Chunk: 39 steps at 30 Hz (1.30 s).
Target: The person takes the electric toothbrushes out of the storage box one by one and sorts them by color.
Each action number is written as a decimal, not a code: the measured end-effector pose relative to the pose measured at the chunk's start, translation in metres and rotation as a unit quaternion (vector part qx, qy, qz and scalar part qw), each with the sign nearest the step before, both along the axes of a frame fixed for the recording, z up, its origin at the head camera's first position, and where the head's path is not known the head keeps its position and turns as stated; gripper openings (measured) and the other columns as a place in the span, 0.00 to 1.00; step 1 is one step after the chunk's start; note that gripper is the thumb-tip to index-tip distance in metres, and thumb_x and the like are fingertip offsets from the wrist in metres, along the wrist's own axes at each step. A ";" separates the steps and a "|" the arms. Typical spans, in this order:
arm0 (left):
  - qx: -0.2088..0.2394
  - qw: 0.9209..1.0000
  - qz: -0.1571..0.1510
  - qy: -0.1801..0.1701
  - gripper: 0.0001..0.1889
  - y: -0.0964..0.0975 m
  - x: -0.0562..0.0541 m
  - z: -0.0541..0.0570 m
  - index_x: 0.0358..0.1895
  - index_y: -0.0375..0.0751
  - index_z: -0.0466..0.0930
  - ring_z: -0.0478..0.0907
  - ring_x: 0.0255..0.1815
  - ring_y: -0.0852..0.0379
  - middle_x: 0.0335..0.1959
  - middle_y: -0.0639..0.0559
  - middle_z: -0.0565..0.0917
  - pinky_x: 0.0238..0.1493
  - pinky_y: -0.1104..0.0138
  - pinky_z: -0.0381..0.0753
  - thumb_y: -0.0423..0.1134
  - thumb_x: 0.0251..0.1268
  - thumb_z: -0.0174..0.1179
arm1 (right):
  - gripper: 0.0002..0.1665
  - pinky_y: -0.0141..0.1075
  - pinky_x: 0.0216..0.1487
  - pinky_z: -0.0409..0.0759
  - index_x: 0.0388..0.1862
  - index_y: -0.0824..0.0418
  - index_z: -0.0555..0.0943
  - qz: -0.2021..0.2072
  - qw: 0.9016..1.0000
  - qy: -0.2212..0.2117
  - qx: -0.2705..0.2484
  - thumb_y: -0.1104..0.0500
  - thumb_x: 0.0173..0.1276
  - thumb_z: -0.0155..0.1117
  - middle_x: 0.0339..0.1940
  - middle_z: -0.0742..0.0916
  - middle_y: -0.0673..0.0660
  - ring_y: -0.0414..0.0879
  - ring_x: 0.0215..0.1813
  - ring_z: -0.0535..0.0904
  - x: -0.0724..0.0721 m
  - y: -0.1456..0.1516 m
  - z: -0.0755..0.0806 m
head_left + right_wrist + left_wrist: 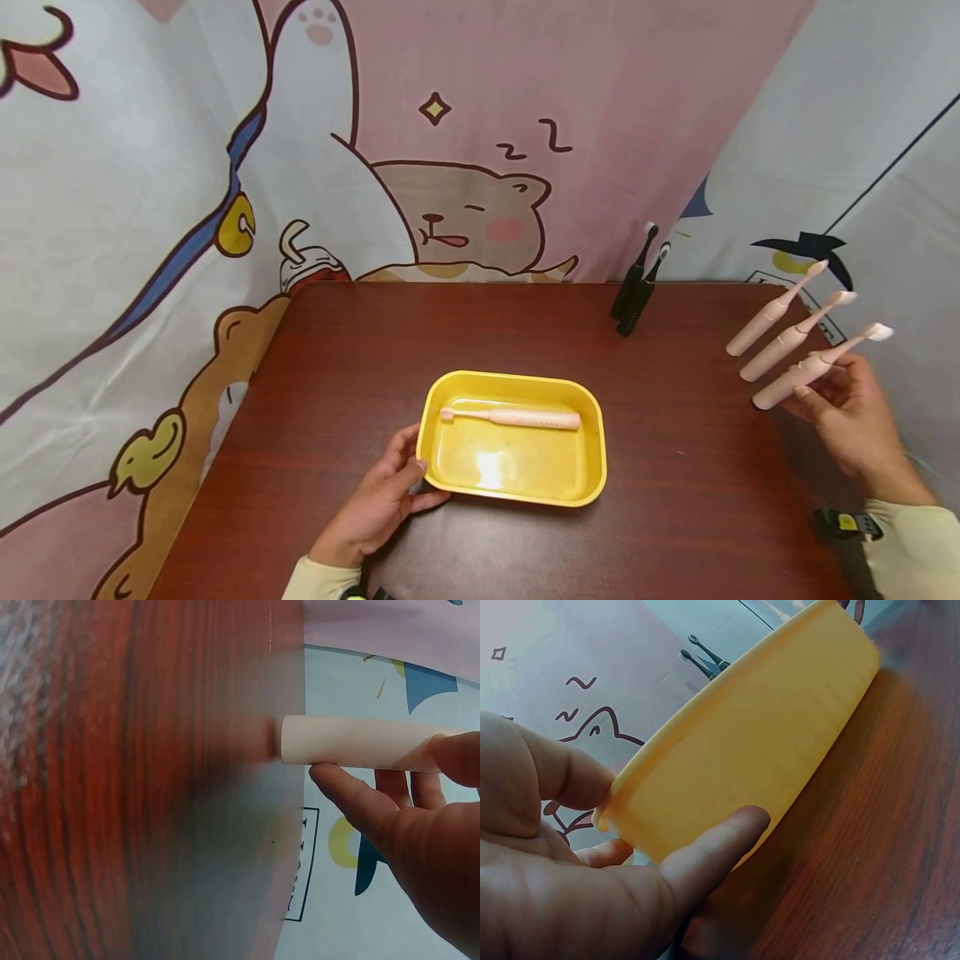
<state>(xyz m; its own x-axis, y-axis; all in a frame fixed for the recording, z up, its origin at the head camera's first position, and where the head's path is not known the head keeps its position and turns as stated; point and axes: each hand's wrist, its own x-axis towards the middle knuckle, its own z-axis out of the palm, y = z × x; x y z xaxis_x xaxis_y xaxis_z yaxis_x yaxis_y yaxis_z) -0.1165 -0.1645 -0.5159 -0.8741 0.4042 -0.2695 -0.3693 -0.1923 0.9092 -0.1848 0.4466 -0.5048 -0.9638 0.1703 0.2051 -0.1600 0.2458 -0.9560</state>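
A yellow tray (517,492) rests on the table, with a pink electric toothbrush (532,418) lying lengthwise inside it. My left hand (371,508) grips the tray's near left corner; in the left wrist view one digit stretches along the yellow side wall (727,750) and others reach the rim. At the table's right end, my right hand (858,417) holds the nearest of three upright pink electric toothbrushes by its handle (791,381). The right wrist view shows the handle's base (322,741) close to the tabletop, thumb and fingers around its body.
Two more pink electric toothbrushes, a middle one (776,352) and a far one (761,327), stand just behind the held one. Two black electric toothbrushes (636,304) stand at the back edge. A printed cloth (637,108) hangs around the brown table (375,333).
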 end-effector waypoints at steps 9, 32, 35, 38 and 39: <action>-0.003 1.000 -0.002 -0.002 0.32 0.001 -0.001 0.001 0.84 0.42 0.44 0.72 0.73 0.42 0.83 0.32 0.51 0.65 0.47 0.82 0.37 0.86 0.46 | 0.37 0.21 0.38 0.85 0.69 0.46 0.66 0.021 0.998 0.007 -0.052 0.81 0.74 0.50 0.54 0.80 0.42 0.28 0.48 0.84 0.000 0.002 -0.001; -0.004 1.000 0.003 -0.004 0.32 0.001 -0.001 0.001 0.83 0.42 0.44 0.73 0.72 0.43 0.83 0.32 0.52 0.65 0.47 0.82 0.37 0.86 0.47 | 0.39 0.20 0.41 0.84 0.75 0.47 0.58 0.047 0.998 0.028 0.004 0.80 0.77 0.46 0.56 0.77 0.43 0.27 0.51 0.81 -0.003 0.006 -0.011; -0.004 1.000 0.001 -0.005 0.32 0.001 0.000 0.001 0.83 0.42 0.44 0.73 0.73 0.43 0.83 0.32 0.51 0.65 0.47 0.82 0.37 0.86 0.47 | 0.39 0.20 0.40 0.84 0.76 0.47 0.57 0.037 0.998 0.023 0.036 0.80 0.77 0.46 0.56 0.76 0.42 0.26 0.51 0.81 -0.003 0.006 -0.010; -0.005 1.000 0.001 -0.005 0.32 0.001 0.000 0.001 0.83 0.42 0.44 0.73 0.73 0.43 0.83 0.32 0.51 0.65 0.47 0.82 0.37 0.86 0.47 | 0.39 0.20 0.40 0.84 0.76 0.47 0.57 0.041 0.998 0.024 0.038 0.80 0.77 0.46 0.56 0.76 0.42 0.27 0.51 0.81 -0.003 0.005 -0.009; -0.005 1.000 0.001 -0.004 0.32 0.001 0.000 0.001 0.83 0.42 0.44 0.73 0.73 0.43 0.83 0.32 0.51 0.65 0.47 0.82 0.37 0.86 0.46 | 0.39 0.20 0.40 0.84 0.76 0.47 0.57 0.043 0.998 0.026 0.037 0.80 0.77 0.46 0.56 0.76 0.43 0.27 0.51 0.81 -0.003 0.005 -0.009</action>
